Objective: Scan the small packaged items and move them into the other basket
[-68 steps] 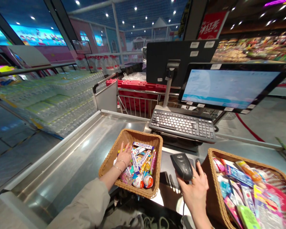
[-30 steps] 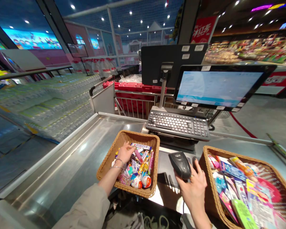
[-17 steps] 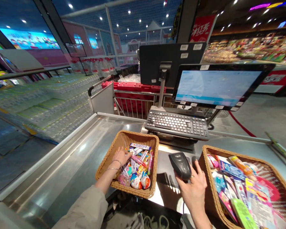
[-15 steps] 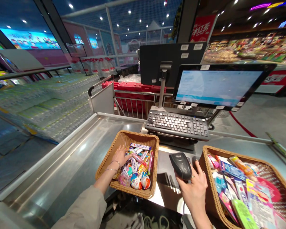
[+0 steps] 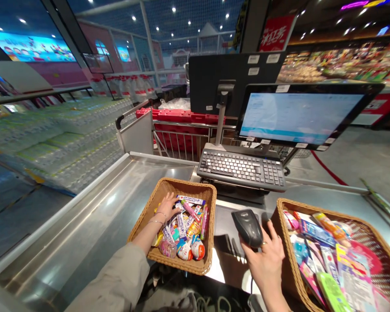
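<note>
My left hand (image 5: 167,209) reaches into a wicker basket (image 5: 153,195) of wrapped candies; its fingertips rest near a purple-and-white bar (image 5: 191,199), and whether they grip anything is hidden. Round red, white and blue eggs (image 5: 197,249) lie at the near side of that basket, and a pink tube (image 5: 190,210) lies across the sweets. My right hand (image 5: 267,255) is closed round a black handheld scanner (image 5: 248,227), between the two baskets. The second wicker basket (image 5: 287,251), on the right, holds a green package (image 5: 332,291) and several flat packets.
Behind the baskets stand a black keyboard (image 5: 242,168) and a lit monitor (image 5: 299,116), with a second screen's back (image 5: 208,82) beside it. The metal counter (image 5: 94,221) has a raised edge. Beyond it are a cart (image 5: 136,132) and stacked bottles.
My left hand has shifted slightly up and right within the left basket, and the pink tube lies a little further up. My right hand still holds the scanner. The view has shifted slightly.
</note>
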### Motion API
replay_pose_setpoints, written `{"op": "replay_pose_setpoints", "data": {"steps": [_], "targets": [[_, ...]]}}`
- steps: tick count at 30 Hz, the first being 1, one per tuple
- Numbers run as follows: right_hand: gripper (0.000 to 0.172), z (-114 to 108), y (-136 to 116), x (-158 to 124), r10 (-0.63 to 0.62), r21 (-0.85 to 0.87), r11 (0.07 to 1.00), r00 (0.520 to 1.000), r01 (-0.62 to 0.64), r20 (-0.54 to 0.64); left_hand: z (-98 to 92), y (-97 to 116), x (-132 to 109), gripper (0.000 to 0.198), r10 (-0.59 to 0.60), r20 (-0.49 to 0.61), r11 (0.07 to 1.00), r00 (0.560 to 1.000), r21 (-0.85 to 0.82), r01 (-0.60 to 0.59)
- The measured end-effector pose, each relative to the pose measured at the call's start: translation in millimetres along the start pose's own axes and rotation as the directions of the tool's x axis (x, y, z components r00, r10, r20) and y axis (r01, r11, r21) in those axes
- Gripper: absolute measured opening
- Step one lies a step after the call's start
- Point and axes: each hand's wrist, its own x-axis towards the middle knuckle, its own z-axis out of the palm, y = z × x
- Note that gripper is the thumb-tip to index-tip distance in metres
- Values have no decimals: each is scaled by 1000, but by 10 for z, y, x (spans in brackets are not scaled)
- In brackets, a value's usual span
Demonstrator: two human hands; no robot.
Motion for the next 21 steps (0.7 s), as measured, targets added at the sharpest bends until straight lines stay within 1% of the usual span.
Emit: {"op": "replay_pose_setpoints", "data": {"steps": [6, 10, 14, 17, 21], "targets": [[55, -18, 30, -4, 42, -29, 999, 999, -42, -15, 61, 35, 110, 56, 51, 26, 999, 998, 9, -51], [56, -7, 80, -26, 43, -43, 998, 999, -44, -13, 59, 90, 173, 56, 83, 50, 996, 995, 27, -85], [56, -6, 126, -43, 47, -53, 997, 999, -47, -8, 75, 157, 194, 62, 103, 70, 993, 992, 46, -107], [55, -11, 149, -42, 36, -61, 997, 999, -37, -13, 95, 179, 209, 59, 64, 60, 996, 996, 61, -67], [52, -5, 168, -40, 8, -80, 997, 1000, -9, -16, 115, 199, 274, 53, -47, 7, 995, 999, 90, 46]]}}
